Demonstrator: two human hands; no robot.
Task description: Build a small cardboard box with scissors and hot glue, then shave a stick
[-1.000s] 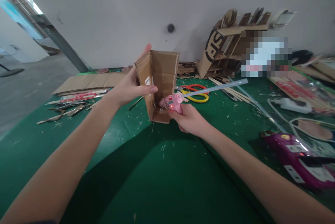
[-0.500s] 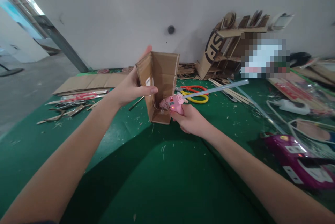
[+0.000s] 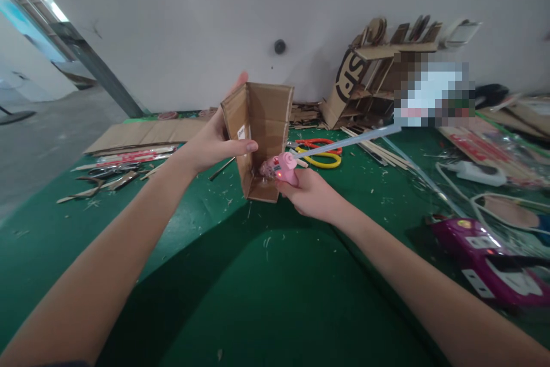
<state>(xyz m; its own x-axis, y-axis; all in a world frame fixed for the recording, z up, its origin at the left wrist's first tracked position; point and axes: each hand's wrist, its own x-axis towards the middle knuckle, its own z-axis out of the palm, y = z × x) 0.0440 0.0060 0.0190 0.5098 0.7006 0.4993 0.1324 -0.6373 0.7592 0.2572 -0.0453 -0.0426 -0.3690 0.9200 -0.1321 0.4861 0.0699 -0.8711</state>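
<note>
My left hand (image 3: 219, 141) grips the left wall of an open cardboard box (image 3: 270, 118), thumb on the inner face and the other fingers mostly hidden behind. The box stands upright on the green table, its open side towards me. In my right hand (image 3: 310, 194) is a pink glue gun (image 3: 284, 168), its small light glowing. A long translucent glue stick (image 3: 348, 142) sticks out from its back end. The glue gun's nozzle points into the lower part of the box, close to the inner corner; I cannot tell whether it touches the cardboard.
Scissors (image 3: 324, 160) with red and yellow handles lie behind the glue gun. At the right is a purple power strip (image 3: 476, 261) with cables. A cardboard shelf (image 3: 344, 89) stands against the wall. Flat cardboard (image 3: 137, 135), wooden sticks and tools lie at the left.
The hands, box and glue gun keep nearly the same places. The glue gun has shifted very slightly left, its nozzle still inside the box.
</note>
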